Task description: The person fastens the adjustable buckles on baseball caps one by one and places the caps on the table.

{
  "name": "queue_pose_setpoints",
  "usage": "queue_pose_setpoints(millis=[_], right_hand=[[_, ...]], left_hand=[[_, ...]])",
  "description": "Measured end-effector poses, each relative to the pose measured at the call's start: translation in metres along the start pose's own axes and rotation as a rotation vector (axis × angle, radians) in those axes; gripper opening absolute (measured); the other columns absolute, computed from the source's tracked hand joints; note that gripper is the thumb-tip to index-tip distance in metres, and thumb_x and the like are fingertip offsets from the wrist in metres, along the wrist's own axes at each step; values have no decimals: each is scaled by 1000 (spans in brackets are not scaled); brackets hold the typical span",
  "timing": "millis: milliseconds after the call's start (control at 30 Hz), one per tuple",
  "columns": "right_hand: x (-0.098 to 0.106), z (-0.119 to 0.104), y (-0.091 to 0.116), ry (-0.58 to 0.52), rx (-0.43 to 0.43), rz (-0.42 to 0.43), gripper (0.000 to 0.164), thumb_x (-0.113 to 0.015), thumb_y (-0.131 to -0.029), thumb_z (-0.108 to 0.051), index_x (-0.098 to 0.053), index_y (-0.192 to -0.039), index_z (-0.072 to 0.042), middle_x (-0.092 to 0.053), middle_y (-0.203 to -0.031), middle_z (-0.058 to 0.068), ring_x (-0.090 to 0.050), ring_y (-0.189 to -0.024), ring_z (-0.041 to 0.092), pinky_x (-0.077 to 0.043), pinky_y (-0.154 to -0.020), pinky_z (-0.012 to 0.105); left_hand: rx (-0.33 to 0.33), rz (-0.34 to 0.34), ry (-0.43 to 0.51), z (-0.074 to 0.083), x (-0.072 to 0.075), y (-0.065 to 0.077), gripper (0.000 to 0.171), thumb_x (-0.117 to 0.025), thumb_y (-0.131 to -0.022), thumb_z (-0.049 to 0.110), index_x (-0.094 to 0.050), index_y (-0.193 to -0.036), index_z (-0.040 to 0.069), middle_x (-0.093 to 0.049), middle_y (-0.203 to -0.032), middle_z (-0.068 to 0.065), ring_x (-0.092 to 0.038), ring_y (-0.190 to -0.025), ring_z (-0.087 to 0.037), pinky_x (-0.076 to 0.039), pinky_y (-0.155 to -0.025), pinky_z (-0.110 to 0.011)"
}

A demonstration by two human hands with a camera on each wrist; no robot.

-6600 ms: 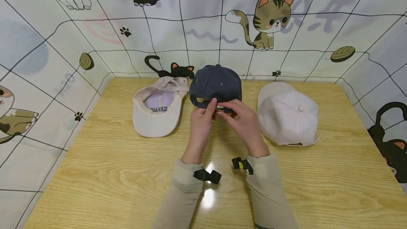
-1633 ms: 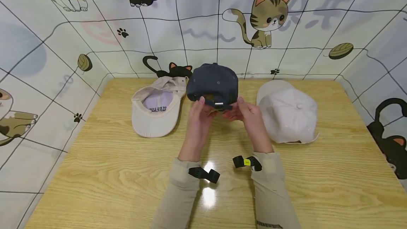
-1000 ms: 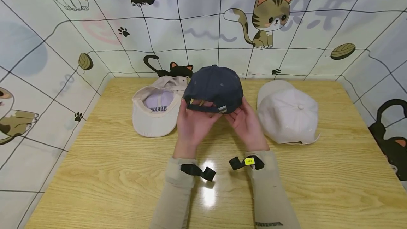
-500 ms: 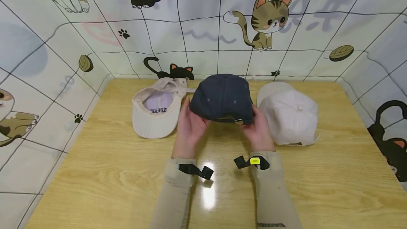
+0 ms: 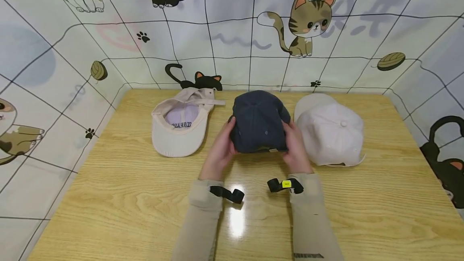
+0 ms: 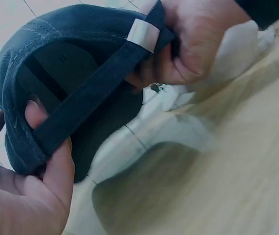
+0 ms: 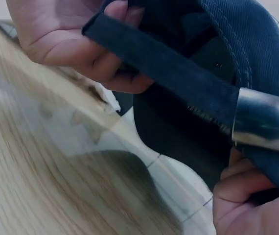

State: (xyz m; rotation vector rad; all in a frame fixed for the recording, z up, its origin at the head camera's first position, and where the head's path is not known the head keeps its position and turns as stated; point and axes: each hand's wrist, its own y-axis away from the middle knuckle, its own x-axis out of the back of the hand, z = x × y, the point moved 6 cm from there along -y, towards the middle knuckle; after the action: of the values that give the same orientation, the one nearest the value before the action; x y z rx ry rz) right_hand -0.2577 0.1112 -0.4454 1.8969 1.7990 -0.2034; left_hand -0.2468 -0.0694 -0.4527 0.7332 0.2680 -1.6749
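Navy cap (image 5: 256,124), held crown up
Its strap (image 7: 165,69) spans the rear opening, threaded through a shiny metal buckle (image 7: 261,119) at one end.

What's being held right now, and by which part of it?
The navy cap, by its back: left hand at one end of the strap, right hand at the other, beside the silver buckle.

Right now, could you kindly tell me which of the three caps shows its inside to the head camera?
The cream cap at far left, its lavender inside in view; the white cap and the held navy cap turn their crowns to that camera.
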Motion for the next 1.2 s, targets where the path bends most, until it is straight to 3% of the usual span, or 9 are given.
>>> queue_pose_setpoints(millis=[133,267,433,633,733,900,1033,1200], right_hand=[[10,-6,-1,127,92,98,37,-51,-91,-26,-47,-128,-21,-46,-120,1,-49,-97,15,-42,-79,23],[14,-9,-3,129,144,125,38,-51,-92,-22,-47,-129,-23,-44,-127,1,-46,-106,16,-39,-84,25],[24,-12,-6,241,139,169,43,-48,-93,-26,-40,-134,-20,-36,-134,1,-34,-118,17,-26,-98,31],[34,-12,-8,428,118,207,50,-42,-95,-26,-26,-141,-13,-20,-145,2,-19,-130,14,-17,-105,29],[33,-10,-9,521,118,198,49,-41,-95,-24,-26,-141,-11,-23,-144,5,-22,-130,16,-20,-104,30],[25,-8,-11,708,132,183,47,-41,-94,-24,-31,-139,-12,-31,-140,8,-30,-126,23,-27,-100,34],[21,-5,-12,688,125,145,47,-40,-95,-29,-32,-138,-13,-31,-140,7,-32,-125,22,-29,-100,34],[17,-3,-11,602,104,108,49,-37,-96,-33,-29,-139,-12,-28,-142,6,-28,-128,20,-25,-102,33]], left_hand=[[14,0,60,-13,2,-5,48,-43,-94,35,-25,-138,29,-38,-135,-3,-46,-112,-21,-42,-85,-37],[16,12,46,-21,5,-8,48,-42,-95,31,-24,-139,27,-32,-139,0,-39,-120,-21,-37,-90,-38],[-6,25,-70,-23,2,-10,48,-46,-92,37,-31,-137,27,-33,-138,1,-38,-121,-19,-37,-91,-39],[-34,89,-178,-20,-1,-11,50,-51,-89,43,-38,-134,26,-33,-137,2,-35,-122,-18,-34,-95,-42],[-50,131,-219,-16,-1,-11,56,-54,-85,47,-38,-134,25,-32,-138,3,-31,-125,-16,-28,-99,-40],[-87,200,-428,-6,0,-11,70,-56,-78,57,-34,-136,25,-25,-141,5,-23,-128,-11,-20,-103,-32],[-122,232,-571,2,-2,-8,70,-54,-80,57,-32,-137,22,-23,-142,3,-22,-129,-13,-20,-103,-33],[-138,250,-647,6,-1,-5,65,-54,-83,51,-33,-137,21,-26,-142,1,-23,-129,-13,-21,-103,-33]])
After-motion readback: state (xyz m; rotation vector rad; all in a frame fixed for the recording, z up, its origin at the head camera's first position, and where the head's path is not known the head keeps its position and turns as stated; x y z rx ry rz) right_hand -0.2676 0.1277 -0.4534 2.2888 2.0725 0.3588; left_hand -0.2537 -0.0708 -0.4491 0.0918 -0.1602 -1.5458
